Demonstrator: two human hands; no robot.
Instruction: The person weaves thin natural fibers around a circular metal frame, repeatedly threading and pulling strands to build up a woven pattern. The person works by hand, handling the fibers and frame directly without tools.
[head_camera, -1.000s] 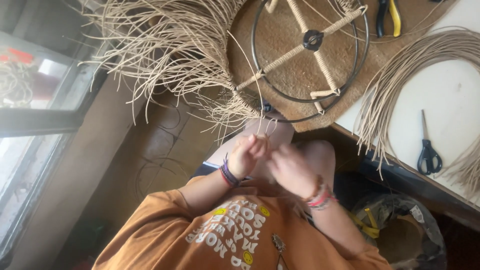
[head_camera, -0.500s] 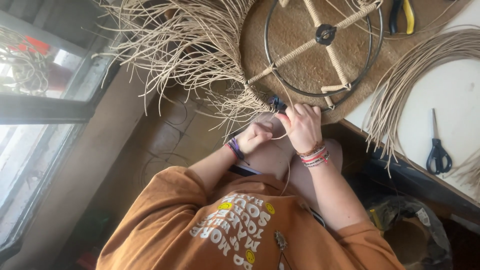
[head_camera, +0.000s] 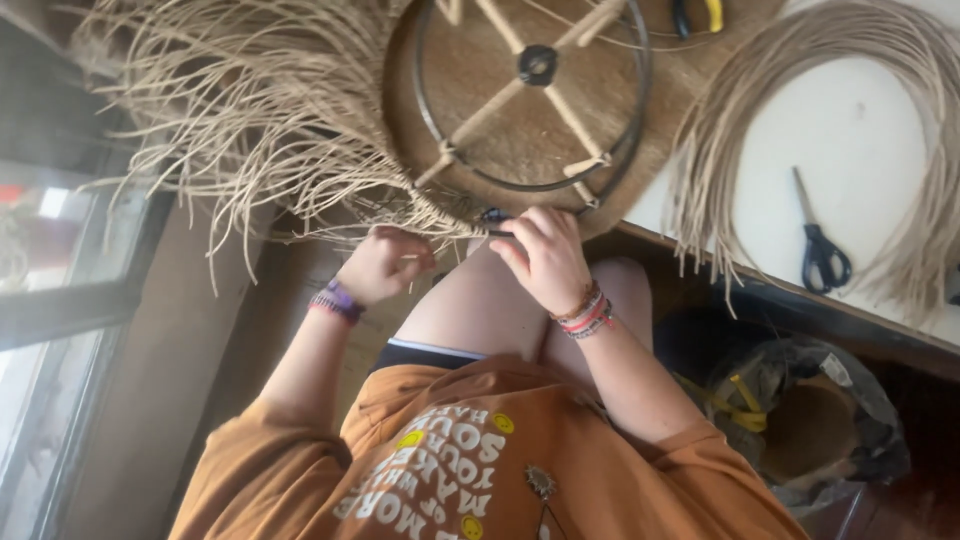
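Hands at counter edge: my left hand pinches pale straw strands, my right hand closed on black metal ring frame rim; black scissors well apart.

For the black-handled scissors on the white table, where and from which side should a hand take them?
Grip the scissors by the black finger loops, coming from the table's near edge: they lie flat and closed on the white table, loops toward that edge, blades pointing away.

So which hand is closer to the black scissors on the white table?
The right hand. It grips the metal ring, with the scissors off to its right. The left hand sits farther left, among the straw strands.
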